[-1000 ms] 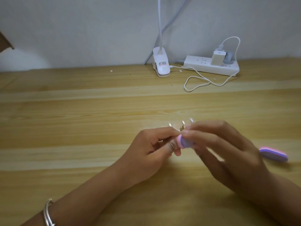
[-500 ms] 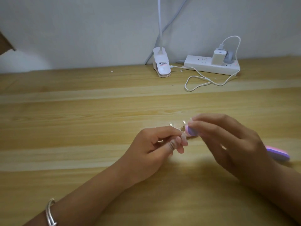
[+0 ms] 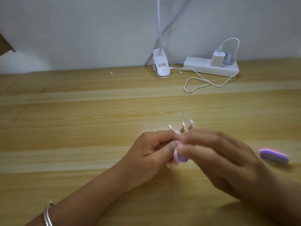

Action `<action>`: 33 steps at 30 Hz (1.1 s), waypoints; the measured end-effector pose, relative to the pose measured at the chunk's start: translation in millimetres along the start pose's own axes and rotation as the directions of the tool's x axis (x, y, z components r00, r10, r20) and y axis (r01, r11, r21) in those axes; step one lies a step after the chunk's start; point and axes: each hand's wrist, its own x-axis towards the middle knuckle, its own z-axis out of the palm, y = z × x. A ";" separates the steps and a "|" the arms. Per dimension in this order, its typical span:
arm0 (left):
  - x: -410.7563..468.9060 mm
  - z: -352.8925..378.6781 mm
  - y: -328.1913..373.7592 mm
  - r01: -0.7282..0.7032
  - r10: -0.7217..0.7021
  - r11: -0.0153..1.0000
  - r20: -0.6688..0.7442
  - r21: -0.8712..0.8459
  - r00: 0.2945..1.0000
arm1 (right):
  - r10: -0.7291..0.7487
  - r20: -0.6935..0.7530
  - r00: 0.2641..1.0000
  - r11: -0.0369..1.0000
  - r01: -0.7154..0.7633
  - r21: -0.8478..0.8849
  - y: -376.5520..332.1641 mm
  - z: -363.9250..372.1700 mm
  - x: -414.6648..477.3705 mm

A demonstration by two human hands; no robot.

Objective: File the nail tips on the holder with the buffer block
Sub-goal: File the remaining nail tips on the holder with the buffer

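My left hand [image 3: 153, 150] pinches the nail tip holder [image 3: 182, 128], a small fan of brass-tipped pegs with clear nail tips that sticks up just above my fingers. My right hand [image 3: 218, 159] is blurred and grips a pink and purple buffer block [image 3: 180, 156]. The block's end lies against my left fingertips, just below the pegs. The clear tips themselves are hard to make out.
A second pink and purple buffer block [image 3: 273, 155] lies on the wooden table [image 3: 81, 124] to the right of my right hand. At the back by the wall stand a white clip lamp base [image 3: 161, 67], a white power strip [image 3: 211, 67] and a looped charger cable [image 3: 198, 84].
My right hand has swept the buffer block down and toward me from beside the pegs to below them. My left hand with the holder has stayed in place.
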 end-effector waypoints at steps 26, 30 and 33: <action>-2.7 -0.9 -4.0 0.033 -0.034 0.995 -0.009 -0.094 0.999 | 0.259 -0.077 0.963 0.962 -0.250 0.113 8.0 -3.0 -0.4; -1.7 -1.0 -4.0 -0.002 0.003 0.996 0.009 -0.094 1.000 | 0.127 -0.030 0.991 0.980 -0.121 0.158 -7.1 3.7 0.1; -0.9 -2.3 -4.4 0.014 -0.012 0.995 0.017 -0.098 1.000 | 0.144 -0.010 0.990 0.982 -0.141 0.127 -0.4 4.6 -1.9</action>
